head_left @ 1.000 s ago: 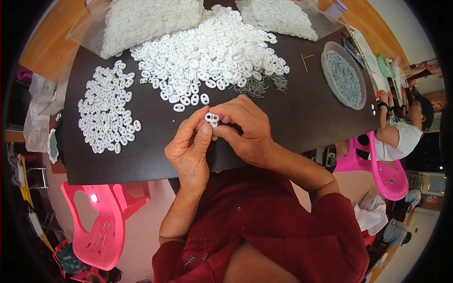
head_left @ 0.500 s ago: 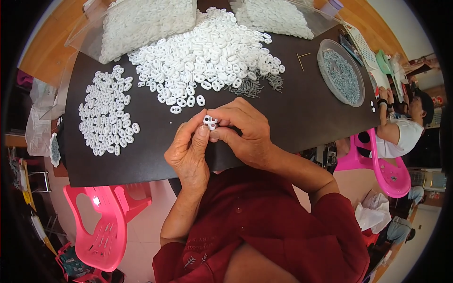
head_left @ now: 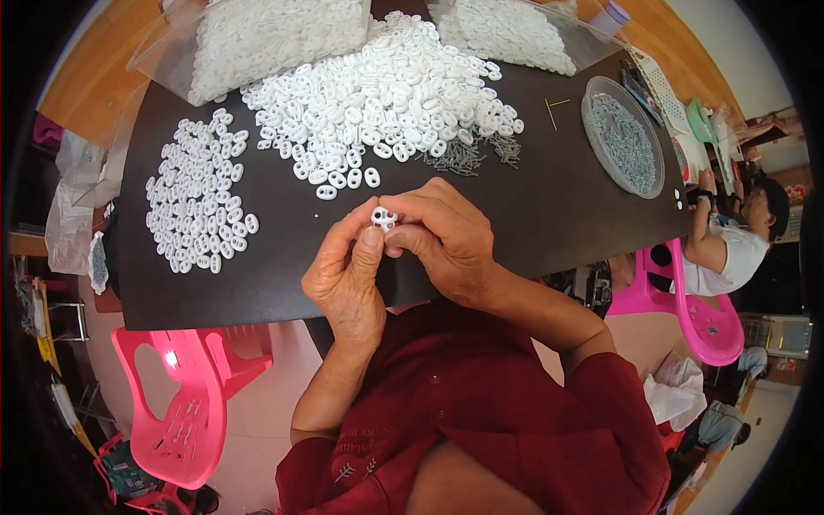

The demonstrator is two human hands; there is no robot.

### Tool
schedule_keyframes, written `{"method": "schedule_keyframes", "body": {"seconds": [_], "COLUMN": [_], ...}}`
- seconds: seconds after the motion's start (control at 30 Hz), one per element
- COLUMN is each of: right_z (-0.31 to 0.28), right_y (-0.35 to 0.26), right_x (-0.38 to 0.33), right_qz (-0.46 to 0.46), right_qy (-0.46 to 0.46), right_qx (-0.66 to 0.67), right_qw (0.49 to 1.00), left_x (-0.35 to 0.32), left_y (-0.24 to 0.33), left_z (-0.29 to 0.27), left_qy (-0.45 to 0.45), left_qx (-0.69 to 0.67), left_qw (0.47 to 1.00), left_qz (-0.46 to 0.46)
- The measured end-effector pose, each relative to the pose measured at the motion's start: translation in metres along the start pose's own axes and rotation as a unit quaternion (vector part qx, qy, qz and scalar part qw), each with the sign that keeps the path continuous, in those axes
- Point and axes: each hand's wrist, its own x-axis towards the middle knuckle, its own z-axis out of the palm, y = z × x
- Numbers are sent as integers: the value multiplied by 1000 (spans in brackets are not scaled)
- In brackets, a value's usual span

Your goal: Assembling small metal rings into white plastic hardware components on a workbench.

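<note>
Both hands meet above the near edge of the dark table [head_left: 292,283]. Between their fingertips is a small white plastic piece with holes [head_left: 384,218]; whether it is one part or two together I cannot tell. My left hand [head_left: 343,279] pinches it from the left, thumb on the near side. From the right, my right hand [head_left: 448,245] grips it with thumb and curled fingers. Just beyond lies a big heap of white oval two-hole pieces [head_left: 386,94], with small grey screws [head_left: 455,159] at its right front. A smaller group of white ovals [head_left: 196,202] is spread at the left.
A round clear tray [head_left: 639,195] of screws sits at the right, near two thin brass-coloured rods [head_left: 552,113]. Clear bins [head_left: 159,58] of white pieces stand at the back. Pink chairs [head_left: 184,442] flank the table. Another person [head_left: 742,245] sits at the far right.
The white piece has been tilted slightly between my fingertips. Both hands keep their grip in nearly the same place, while the whole view has shifted a little.
</note>
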Motion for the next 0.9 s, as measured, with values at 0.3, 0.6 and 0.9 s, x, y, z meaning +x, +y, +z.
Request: {"method": "schedule_keyframes", "body": {"seconds": [0.3, 0.6, 0.9], "right_z": [2, 9, 15], "right_y": [-2, -5, -1], "right_x": [-1, -1, -4], "right_qz": [-33, -56, -83], "right_qy": [14, 43, 60], "right_qx": [-11, -14, -34], "right_qw": [999, 997, 994], "left_x": [0, -4, -7], "left_y": [-5, -7, -9], "left_z": [-2, 2, 1], "left_qy": [-6, 31, 26], "left_qx": [54, 11, 28], "left_qw": [997, 998, 998], "left_qz": [53, 50, 46]}}
